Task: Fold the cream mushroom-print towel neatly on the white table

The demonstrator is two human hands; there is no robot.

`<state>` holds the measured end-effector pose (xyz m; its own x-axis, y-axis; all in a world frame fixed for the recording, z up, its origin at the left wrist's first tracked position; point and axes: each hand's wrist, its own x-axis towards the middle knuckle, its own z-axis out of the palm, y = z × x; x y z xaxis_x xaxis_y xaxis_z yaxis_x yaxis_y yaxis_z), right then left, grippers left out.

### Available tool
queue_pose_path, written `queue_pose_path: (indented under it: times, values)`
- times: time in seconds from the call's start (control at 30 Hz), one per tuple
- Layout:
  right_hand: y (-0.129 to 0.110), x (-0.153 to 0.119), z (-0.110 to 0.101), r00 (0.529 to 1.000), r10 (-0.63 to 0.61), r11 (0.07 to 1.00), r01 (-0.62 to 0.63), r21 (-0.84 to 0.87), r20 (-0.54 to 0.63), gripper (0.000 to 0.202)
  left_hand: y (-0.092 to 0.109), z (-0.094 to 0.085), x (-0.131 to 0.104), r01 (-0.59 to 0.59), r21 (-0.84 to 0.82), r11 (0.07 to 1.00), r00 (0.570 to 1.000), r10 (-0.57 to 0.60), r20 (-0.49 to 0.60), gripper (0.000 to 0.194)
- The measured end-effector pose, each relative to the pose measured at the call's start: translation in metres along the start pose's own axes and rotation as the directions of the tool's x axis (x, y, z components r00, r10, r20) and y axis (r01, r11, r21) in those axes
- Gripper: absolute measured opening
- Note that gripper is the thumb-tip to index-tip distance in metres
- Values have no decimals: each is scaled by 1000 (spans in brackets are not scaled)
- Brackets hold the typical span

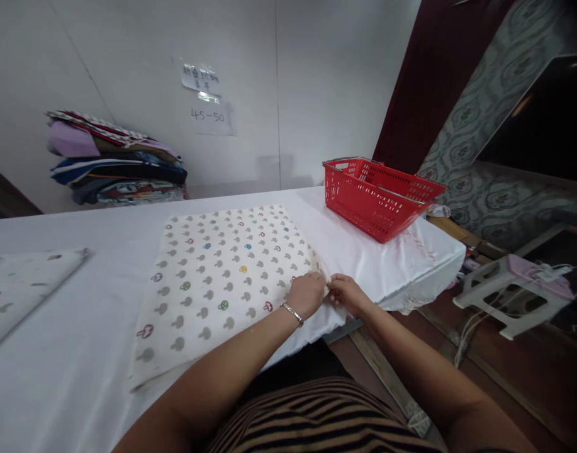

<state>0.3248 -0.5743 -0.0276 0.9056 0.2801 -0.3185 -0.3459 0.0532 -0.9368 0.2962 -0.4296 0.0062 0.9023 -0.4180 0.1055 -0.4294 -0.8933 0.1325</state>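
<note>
A white cloth (217, 270) printed with grey and coloured mushrooms lies folded and mostly flat on the table. My left hand (309, 294), with a silver bracelet at the wrist, is closed on the cloth's right edge near the front corner. Just beside it, my right hand (345, 292) pinches the same edge from the right. The cloth lifts and curls a little between the two hands. Parts of the fingertips are hidden in the fabric.
A red plastic basket (377, 198) stands at the table's right end. Another printed cloth (28, 283) lies at the left. Folded fabrics (118, 160) are piled behind the table (104, 314). A plastic stool (515, 289) with cables is on the right.
</note>
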Motion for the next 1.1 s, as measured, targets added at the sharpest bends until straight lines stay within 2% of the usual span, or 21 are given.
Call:
queue_pose_path:
  times: [0.23, 0.37, 0.5, 0.6, 0.7, 0.87, 1.0, 1.1]
  values:
    - [2, -1, -1, 1000, 13, 1000, -14, 16, 24, 30, 2, 6, -6, 44, -114, 993, 999, -45, -11, 24]
    - [4, 3, -3, 999, 40, 996, -40, -75, -1, 34, 2, 10, -8, 55, -173, 983, 998, -55, 6, 23]
    - [4, 8, -6, 998, 64, 993, -65, -95, -20, 28, -3, 13, -10, 88, -279, 956, 996, -78, 45, 23]
    - [3, 11, -9, 996, 89, 990, -91, -110, -27, 21, -8, 16, -20, 73, -317, 946, 997, -69, 26, 36]
    - [1, 11, -10, 993, 104, 983, -110, -144, -50, 18, -15, 19, -39, -4, -220, 976, 1000, 0, -21, 45]
    - [-3, 9, -13, 990, 87, 965, -111, -237, -109, 16, -31, 23, -68, -8, 5, 1000, 998, 8, -67, 33]
    - [-7, 9, -19, 983, 51, 929, -111, -353, -175, 14, -40, 25, -77, -8, 39, 999, 998, 10, -60, 31]
    - [-9, 10, -20, 983, 46, 895, -120, -429, -179, 12, -41, 26, -82, -17, 44, 999, 998, 20, -64, 32]
